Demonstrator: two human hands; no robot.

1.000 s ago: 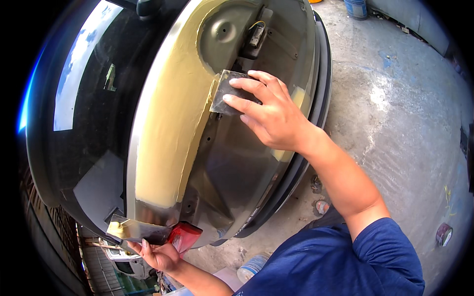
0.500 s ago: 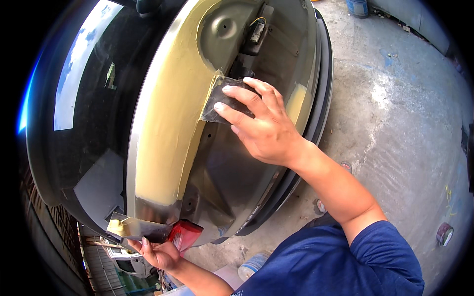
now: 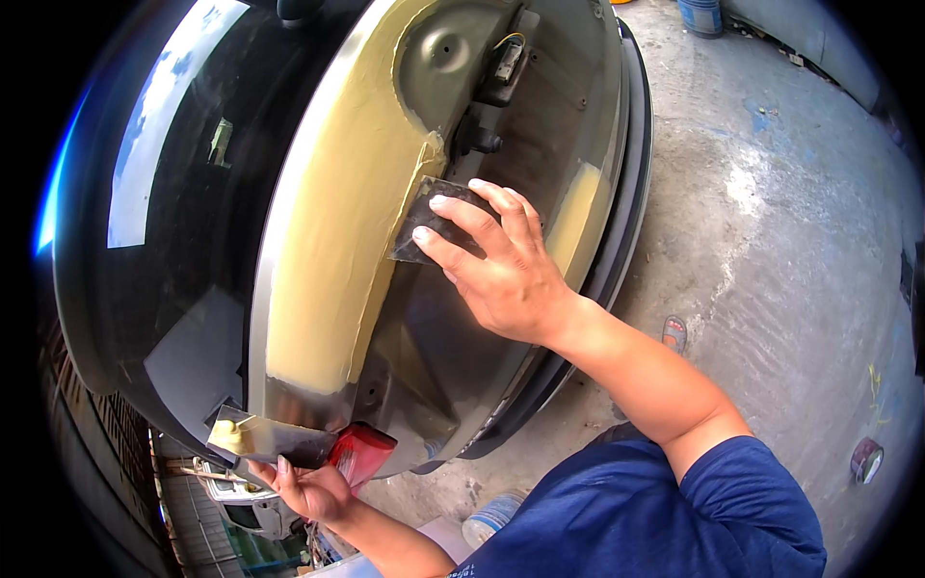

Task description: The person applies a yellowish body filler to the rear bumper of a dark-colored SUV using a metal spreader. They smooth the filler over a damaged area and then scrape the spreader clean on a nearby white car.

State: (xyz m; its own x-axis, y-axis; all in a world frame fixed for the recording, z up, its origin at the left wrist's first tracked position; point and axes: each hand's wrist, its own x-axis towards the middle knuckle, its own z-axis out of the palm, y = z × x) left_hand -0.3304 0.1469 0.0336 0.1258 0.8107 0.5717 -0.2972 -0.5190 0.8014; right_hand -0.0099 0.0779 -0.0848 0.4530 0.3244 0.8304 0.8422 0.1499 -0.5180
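Observation:
My right hand (image 3: 491,270) grips a square black spreader (image 3: 419,236), pressing it at the inner edge of a band of pale yellow paste (image 3: 323,231) on a car's rear panel (image 3: 467,337). My left hand (image 3: 308,496), at the lower left, holds a flat plate (image 3: 284,443) with a yellow lump of paste on it, close beside the red tail light (image 3: 356,458). A smaller yellow patch (image 3: 578,212) shows on the panel's right side. A recess above my right hand holds a small fitting with a wire (image 3: 508,60).
Dark rear glass (image 3: 183,289) fills the left. A black bumper edge (image 3: 631,144) borders the concrete floor (image 3: 790,270). A blue bucket (image 3: 701,14), a roll (image 3: 867,460) and a pail (image 3: 491,520) stand or lie around. A foot in a sandal (image 3: 674,337) shows below my arm.
My right hand has moved down and slightly left along the paste edge with the spreader, uncovering more of the recess above. My left hand stays in place with the plate.

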